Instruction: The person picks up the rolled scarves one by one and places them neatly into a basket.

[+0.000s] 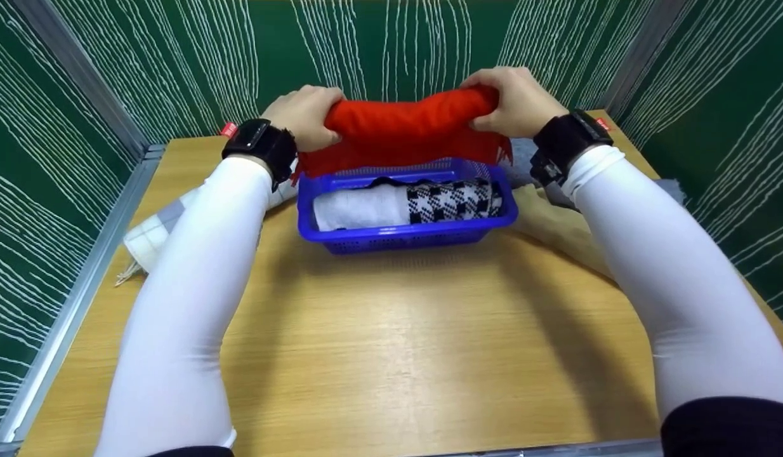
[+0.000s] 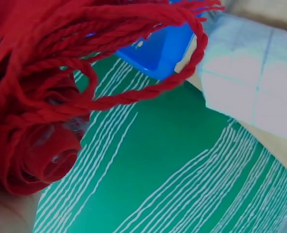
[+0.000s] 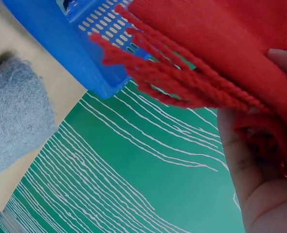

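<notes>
Both hands hold a red fringed scarf [image 1: 398,130] stretched between them, above the back of a blue plastic basket [image 1: 391,236]. My left hand [image 1: 306,117] grips its rolled left end, and my right hand [image 1: 515,101] grips the right end with the thumb in front. The red roll's spiral end [image 2: 56,155] and twisted fringe [image 2: 153,92] show in the left wrist view. In the right wrist view, red tassels [image 3: 167,73] hang toward the basket's perforated wall [image 3: 109,24]. Inside the basket lie a rolled white cloth [image 1: 361,208] and a black-and-white checked roll [image 1: 452,202].
A pale checked roll [image 1: 153,238] lies on the wooden table [image 1: 391,343] left of the basket. To the right are a beige roll [image 1: 559,228] and a grey fuzzy roll [image 3: 17,111]. Green walls [image 1: 366,57] with white strands stand around the table.
</notes>
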`<state>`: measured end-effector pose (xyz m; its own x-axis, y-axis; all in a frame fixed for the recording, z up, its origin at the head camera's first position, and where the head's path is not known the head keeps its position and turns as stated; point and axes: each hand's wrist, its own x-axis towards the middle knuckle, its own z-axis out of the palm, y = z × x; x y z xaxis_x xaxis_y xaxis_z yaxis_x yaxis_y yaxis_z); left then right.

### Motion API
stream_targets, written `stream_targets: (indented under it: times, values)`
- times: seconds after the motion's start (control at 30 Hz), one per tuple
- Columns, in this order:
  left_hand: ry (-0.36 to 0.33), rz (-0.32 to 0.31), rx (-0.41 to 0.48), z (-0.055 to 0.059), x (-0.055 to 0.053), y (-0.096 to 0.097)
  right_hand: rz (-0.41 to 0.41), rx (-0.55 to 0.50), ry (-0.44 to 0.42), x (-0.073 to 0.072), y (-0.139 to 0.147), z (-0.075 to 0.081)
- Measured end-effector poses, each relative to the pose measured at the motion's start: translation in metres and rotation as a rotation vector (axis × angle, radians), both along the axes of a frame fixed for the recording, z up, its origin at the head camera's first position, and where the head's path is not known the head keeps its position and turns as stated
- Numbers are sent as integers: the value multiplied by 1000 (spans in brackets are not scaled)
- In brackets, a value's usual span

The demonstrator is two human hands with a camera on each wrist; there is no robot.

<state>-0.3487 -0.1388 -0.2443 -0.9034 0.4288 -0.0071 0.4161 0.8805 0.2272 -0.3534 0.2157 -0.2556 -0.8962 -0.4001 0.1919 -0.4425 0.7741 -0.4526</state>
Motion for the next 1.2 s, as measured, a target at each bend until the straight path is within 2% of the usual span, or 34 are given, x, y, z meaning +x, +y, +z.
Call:
stream_targets:
  times: [0.3, 0.5, 0.7, 0.97, 1.2]
  values:
    - [53, -5, -57, -14, -10, 4, -23, 63, 35, -8, -5, -4]
    - [92, -2, -103, -20, -17, 10, -75, 113, 48, -14, -8, -8]
    - [110, 16, -152, -30, -26, 16, -122, 145, 48, -19, -11, -15]
    - [108, 44, -199, -47, -36, 22, -154, 221, 35, -24, -17, -25]
    - [75, 37, -217, -56, -37, 27, -137, 262, 25, -28, -17, -34]
